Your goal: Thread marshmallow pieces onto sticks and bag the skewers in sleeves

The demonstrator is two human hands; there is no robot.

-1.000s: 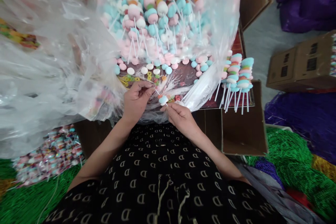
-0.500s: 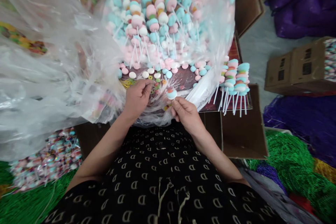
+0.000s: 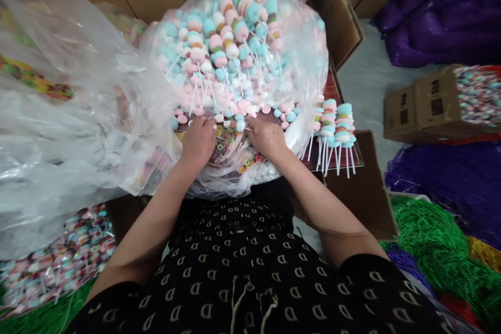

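Note:
My right hand (image 3: 268,138) pinches the stick of a partly filled marshmallow skewer (image 3: 240,126), which lies tilted to the left with pale blue and white pieces at its end. Beside it, my left hand (image 3: 199,141) curls its fingers down among loose white and pink marshmallows (image 3: 183,119); what its fingertips grip is hidden. Small ring-shaped gummies (image 3: 224,138) lie on the dark work surface between the hands. Behind them, a big clear plastic bag (image 3: 301,52) holds a heap of finished marshmallow skewers (image 3: 230,36) and loose pieces.
Finished skewers (image 3: 337,122) stand at the right edge of the surface, beside white sticks (image 3: 296,135). Crumpled plastic (image 3: 78,141) covers the left side. Cardboard boxes (image 3: 420,102), purple bags (image 3: 442,15) and green shredded strands (image 3: 426,235) sit on the floor at right.
My right hand has moved forward, turning the skewer so its pieces point left. My left hand has shifted slightly toward the loose marshmallows. The camera view has tilted up a little.

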